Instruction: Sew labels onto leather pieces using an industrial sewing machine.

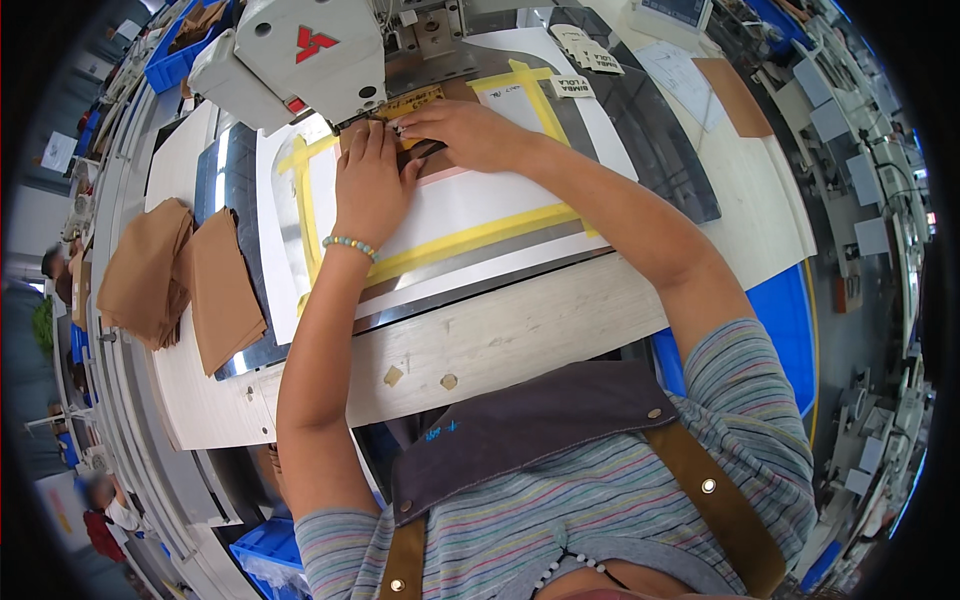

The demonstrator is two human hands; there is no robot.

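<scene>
Under the white sewing machine head [310, 60], a brown piece of material [436, 164] lies in a yellow-taped template [470, 230]. My left hand [376, 180] lies palm down at the left of that piece, fingers stretched forward and thumb apart. From the right, my right hand [468, 136] reaches across with its fingers pointing left, its fingertips down on the work near my left fingers. Between the hands shows a small dark patch. The exact spot under the fingertips is partly hidden.
Stacked brown pieces [150, 272] and a second brown stack [222, 290] sit at the left. White printed labels [590, 52] lie at the back right, beside a paper sheet [680, 85] and a brown panel [735, 98]. A blue bin [780, 325] stands below the table's right edge.
</scene>
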